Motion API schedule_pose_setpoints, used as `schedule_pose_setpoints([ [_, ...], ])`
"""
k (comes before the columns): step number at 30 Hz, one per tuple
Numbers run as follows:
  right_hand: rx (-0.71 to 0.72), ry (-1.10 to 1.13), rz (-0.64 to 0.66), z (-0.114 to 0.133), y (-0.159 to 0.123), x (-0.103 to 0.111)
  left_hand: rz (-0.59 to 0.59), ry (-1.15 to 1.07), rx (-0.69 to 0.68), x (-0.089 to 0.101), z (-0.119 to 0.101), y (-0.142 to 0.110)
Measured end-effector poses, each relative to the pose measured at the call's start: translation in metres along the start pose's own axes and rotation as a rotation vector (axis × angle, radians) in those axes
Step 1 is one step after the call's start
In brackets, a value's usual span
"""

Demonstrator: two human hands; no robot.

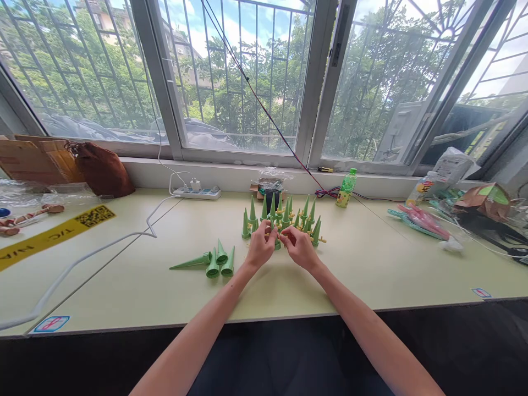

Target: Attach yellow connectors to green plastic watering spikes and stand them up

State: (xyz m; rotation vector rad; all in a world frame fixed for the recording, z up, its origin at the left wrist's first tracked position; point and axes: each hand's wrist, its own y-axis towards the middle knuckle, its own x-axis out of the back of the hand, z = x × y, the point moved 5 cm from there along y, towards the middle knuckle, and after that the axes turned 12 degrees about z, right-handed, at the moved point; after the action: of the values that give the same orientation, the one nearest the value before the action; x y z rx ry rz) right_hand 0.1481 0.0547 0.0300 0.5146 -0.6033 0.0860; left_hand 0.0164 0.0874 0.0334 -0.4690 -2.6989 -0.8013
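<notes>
My left hand (pixel 262 243) is closed around a green plant watering spike (pixel 277 242), partly hidden by the fingers. From the other side my right hand (pixel 301 247) pinches at the same spike. A small yellow piece seems to lie between its fingertips, too covered to make out. Just beyond both hands, several green spikes (pixel 312 209) stand upright on their wide ends, many with yellow valves (pixel 323 240) at their sides. Left of my left hand is a small group of loose spikes (pixel 213 265); one of them lies flat, pointing left.
A pale table (pixel 371 258) runs along the window. Behind the spikes sits a small open box (pixel 270 190). A green bottle (pixel 346 188) stands back right, near plastic packets (pixel 421 220). At left are a power strip (pixel 198 192), a white cable (pixel 103 250) and a brown bag (pixel 105 168).
</notes>
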Motion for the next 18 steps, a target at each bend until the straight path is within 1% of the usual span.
schedule_pose_setpoints([
  [8, -0.009, -0.050, 0.025, -0.0057, 0.0018, -0.0023, 0.028, 0.007, 0.004, -0.0013, 0.0007, -0.0010],
  [18, -0.012, -0.120, 0.049, -0.0073, 0.0020, -0.0057, 0.041, 0.016, -0.030, -0.0026, -0.0007, -0.0014],
])
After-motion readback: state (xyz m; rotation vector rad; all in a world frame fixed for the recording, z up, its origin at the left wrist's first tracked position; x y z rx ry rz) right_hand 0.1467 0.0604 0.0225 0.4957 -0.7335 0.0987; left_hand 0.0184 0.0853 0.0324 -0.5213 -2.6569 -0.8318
